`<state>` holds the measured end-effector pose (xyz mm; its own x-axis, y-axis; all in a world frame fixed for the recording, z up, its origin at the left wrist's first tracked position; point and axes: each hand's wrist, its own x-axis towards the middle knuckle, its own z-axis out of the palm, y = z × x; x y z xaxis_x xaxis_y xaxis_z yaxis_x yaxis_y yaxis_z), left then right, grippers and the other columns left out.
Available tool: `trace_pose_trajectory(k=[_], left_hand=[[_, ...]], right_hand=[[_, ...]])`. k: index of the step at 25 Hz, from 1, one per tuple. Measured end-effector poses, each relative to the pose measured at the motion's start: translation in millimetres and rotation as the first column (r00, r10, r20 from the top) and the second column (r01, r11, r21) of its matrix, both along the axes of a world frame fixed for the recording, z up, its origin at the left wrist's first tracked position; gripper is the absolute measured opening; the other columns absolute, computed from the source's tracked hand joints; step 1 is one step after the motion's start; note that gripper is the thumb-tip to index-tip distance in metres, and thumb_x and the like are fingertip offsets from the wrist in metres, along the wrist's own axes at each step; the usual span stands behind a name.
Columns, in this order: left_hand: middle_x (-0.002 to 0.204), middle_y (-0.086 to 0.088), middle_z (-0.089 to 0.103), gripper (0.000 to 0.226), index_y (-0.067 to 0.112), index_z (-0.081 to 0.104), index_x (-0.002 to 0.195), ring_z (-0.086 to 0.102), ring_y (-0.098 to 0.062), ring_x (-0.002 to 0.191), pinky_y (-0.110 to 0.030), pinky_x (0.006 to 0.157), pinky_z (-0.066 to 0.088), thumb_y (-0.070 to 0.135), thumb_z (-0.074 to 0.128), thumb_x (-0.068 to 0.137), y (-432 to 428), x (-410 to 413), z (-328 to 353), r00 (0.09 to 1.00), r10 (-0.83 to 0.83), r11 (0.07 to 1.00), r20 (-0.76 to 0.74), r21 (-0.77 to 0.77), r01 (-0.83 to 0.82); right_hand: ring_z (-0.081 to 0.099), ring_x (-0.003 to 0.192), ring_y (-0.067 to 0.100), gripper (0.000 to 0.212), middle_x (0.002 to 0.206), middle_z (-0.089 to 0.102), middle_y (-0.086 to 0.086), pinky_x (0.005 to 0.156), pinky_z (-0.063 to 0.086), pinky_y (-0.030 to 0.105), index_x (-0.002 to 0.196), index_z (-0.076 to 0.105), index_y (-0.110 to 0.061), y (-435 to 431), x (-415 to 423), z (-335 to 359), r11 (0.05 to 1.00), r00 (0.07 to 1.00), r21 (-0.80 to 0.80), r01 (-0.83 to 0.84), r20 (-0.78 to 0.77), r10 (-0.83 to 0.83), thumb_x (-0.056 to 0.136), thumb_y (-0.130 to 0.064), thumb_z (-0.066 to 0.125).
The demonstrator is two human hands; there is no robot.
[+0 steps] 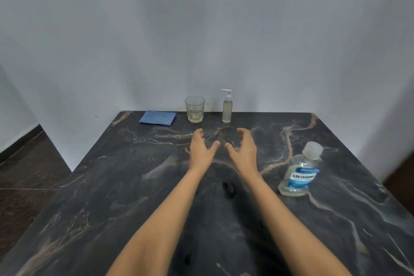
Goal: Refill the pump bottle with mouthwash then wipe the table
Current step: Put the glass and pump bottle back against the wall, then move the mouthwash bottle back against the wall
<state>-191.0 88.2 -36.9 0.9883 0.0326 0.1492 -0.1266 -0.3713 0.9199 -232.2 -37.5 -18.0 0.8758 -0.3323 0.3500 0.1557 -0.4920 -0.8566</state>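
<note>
A slim clear pump bottle [227, 108] with a white pump head stands upright at the table's far edge, holding pale liquid. A clear mouthwash bottle [300, 173] with a blue label and a capped top stands at the right, near my right forearm. A folded blue cloth [158, 117] lies flat at the far left of the table. My left hand [200, 149] and my right hand [242, 149] hover side by side over the middle of the table, short of the pump bottle. Both have their fingers spread and hold nothing.
A drinking glass [195, 108] with a little liquid stands between the cloth and the pump bottle. The dark marble table [112, 197] backs onto a pale wall. Dark floor shows past its left edge.
</note>
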Motion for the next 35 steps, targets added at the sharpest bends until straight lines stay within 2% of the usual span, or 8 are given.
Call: trace_pose_trajectory(k=[5,8,10,13,16,19,27,35], left_hand=[[0.135,-0.006,0.048,0.06,0.014,0.039,0.134,0.05,-0.015,0.118,-0.032,0.097,0.045,0.028,0.071,0.086,-12.6,-69.0,0.9,0.991,-0.123,0.991,0.048,0.054,0.12],[0.132,-0.003,0.052,0.055,0.015,0.043,0.131,0.052,-0.014,0.115,-0.034,0.098,0.047,0.029,0.071,0.085,-12.8,-95.2,-4.0,0.984,-0.154,0.986,0.085,0.074,0.148],[0.13,-0.003,0.053,0.054,0.014,0.045,0.129,0.053,-0.015,0.115,-0.035,0.099,0.047,0.03,0.071,0.085,-12.4,-109.5,-8.2,0.981,-0.164,0.984,0.1,0.091,0.155],[0.131,-0.003,0.053,0.052,0.014,0.045,0.129,0.053,-0.015,0.117,-0.033,0.099,0.046,0.03,0.07,0.086,-11.3,-124.6,-15.2,0.982,-0.169,0.981,0.088,0.106,0.16],[0.131,-0.003,0.053,0.049,0.014,0.047,0.127,0.052,-0.015,0.118,-0.032,0.099,0.046,0.029,0.07,0.086,-9.2,-130.1,-18.9,0.983,-0.163,0.982,0.08,0.111,0.153],[0.132,-0.002,0.053,0.048,0.015,0.047,0.127,0.052,-0.015,0.119,-0.032,0.101,0.046,0.028,0.07,0.087,-7.9,-128.0,-19.1,0.984,-0.157,0.982,0.08,0.115,0.147],[0.128,-0.002,0.056,0.043,0.016,0.05,0.124,0.053,-0.015,0.118,-0.035,0.1,0.046,0.029,0.069,0.087,-7.9,-89.7,-23.2,0.986,-0.147,0.978,0.075,0.163,0.133],[0.13,-0.002,0.056,0.043,0.014,0.05,0.127,0.052,-0.018,0.122,-0.035,0.099,0.044,0.029,0.065,0.09,-6.0,1.3,-19.0,0.986,-0.143,0.944,0.083,0.31,0.111]], right_hand=[[0.043,0.119,0.016,0.046,0.125,0.05,0.006,0.098,0.035,0.023,0.125,0.047,-0.009,-9.6,-84.1,0.1,0.974,0.986,-0.214,0.072,0.164,-0.037,0.083,-0.012,0.065],[0.041,0.116,0.021,0.045,0.121,0.049,0.009,0.098,0.041,0.035,0.12,0.048,-0.008,-27.1,-119.1,-9.3,0.906,0.943,-0.337,0.256,0.293,-0.158,0.08,-0.014,0.068],[0.036,0.118,0.025,0.055,0.127,0.043,0.015,0.099,0.039,0.041,0.124,0.043,-0.008,-41.6,-134.5,-17.0,0.876,0.892,-0.256,0.408,0.316,-0.323,0.077,-0.016,0.072],[0.033,0.123,0.034,0.082,0.135,0.034,0.021,0.104,0.035,0.048,0.134,0.032,-0.007,-61.9,-140.1,-23.5,0.81,0.819,-0.152,0.566,0.218,-0.531,0.069,-0.025,0.08],[0.035,0.126,0.038,0.106,0.141,0.029,0.024,0.106,0.033,0.049,0.143,0.02,-0.002,-76.0,-133.6,-27.4,0.823,0.834,-0.15,0.548,0.014,-0.552,0.065,-0.034,0.084],[0.036,0.127,0.039,0.113,0.142,0.028,0.023,0.107,0.035,0.05,0.145,0.012,-0.001,-82.6,-123.3,-32.4,0.867,0.868,-0.104,0.486,-0.058,-0.494,0.065,-0.034,0.084],[0.044,0.121,0.035,0.091,0.132,0.041,0.019,0.104,0.04,0.049,0.139,0.024,-0.003,-87.9,-88.2,-40.3,0.856,0.858,-0.064,0.512,0.01,-0.513,0.07,-0.019,0.08],[0.051,0.113,0.029,0.084,0.125,0.046,0.01,0.096,0.047,0.047,0.131,0.031,-0.011,-100.0,37.2,-0.7,0.883,0.885,0.048,0.466,-0.033,-0.465,0.065,-0.024,0.083]])
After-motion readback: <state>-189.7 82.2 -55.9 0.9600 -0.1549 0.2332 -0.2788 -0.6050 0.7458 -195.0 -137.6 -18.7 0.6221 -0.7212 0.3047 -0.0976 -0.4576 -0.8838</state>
